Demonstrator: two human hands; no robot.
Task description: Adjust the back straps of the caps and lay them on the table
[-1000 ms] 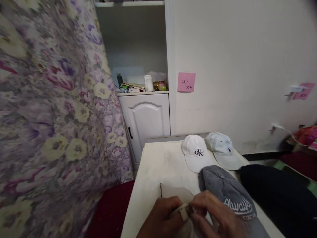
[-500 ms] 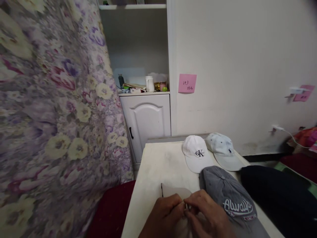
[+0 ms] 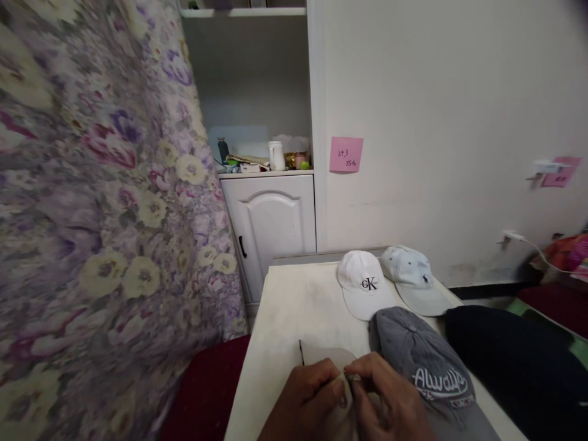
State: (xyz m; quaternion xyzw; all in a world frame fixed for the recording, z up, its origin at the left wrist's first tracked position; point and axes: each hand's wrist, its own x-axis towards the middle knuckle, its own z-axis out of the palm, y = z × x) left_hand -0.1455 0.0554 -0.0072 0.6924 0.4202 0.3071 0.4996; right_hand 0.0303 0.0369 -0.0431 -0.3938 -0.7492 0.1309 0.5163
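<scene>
A beige cap (image 3: 328, 355) lies low at the front of the table, its brim pointing away from me and most of it covered by my hands. My left hand (image 3: 310, 398) pinches the cap's strap from the left. From the right, my right hand (image 3: 388, 398) grips the other part of the strap near a small metal buckle (image 3: 353, 378). Fingertips of both hands almost meet there. Just right of my right hand is a grey cap (image 3: 422, 361) with white "Always" lettering.
A white cap (image 3: 362, 282) and a pale blue cap (image 3: 413, 278) sit at the back of the cream table (image 3: 294, 300). A dark cap (image 3: 509, 361) lies at the right edge. Floral curtain (image 3: 114, 214) hangs at left, beside a white cabinet (image 3: 275, 226).
My right fingers have shifted slightly at the buckle, and a bit more of the strap and a small eyelet shows between the hands. The other caps have not moved.
</scene>
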